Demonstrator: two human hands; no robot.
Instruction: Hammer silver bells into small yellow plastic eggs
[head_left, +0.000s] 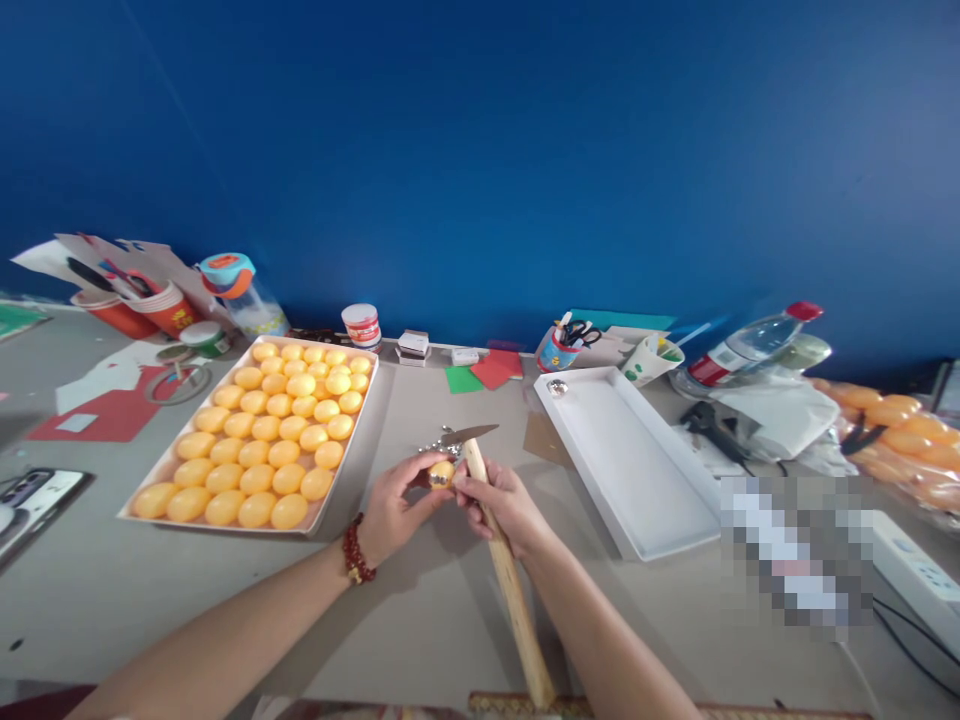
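My left hand [394,505], with a beaded bracelet at its wrist, pinches a small orange ball [441,474] partly covered with silvery pieces. My right hand [504,500] is closed around the upper part of a long wooden handle, its fingertips close against the ball. The handle belongs to a hammer-like tool [512,595] whose narrow dark metal head tapers to a point. Just beyond the ball, a small heap of shiny silver bits [429,447] lies on the table, partly hidden by the tool's head.
To the left, a shallow box [330,522] holds rows of orange balls. A long white tray [637,470] at right has one silver ball [557,388] in its far corner. Cups, a bottle [757,345] and coloured paper [495,368] line the blue wall; a power strip [911,560] lies far right.
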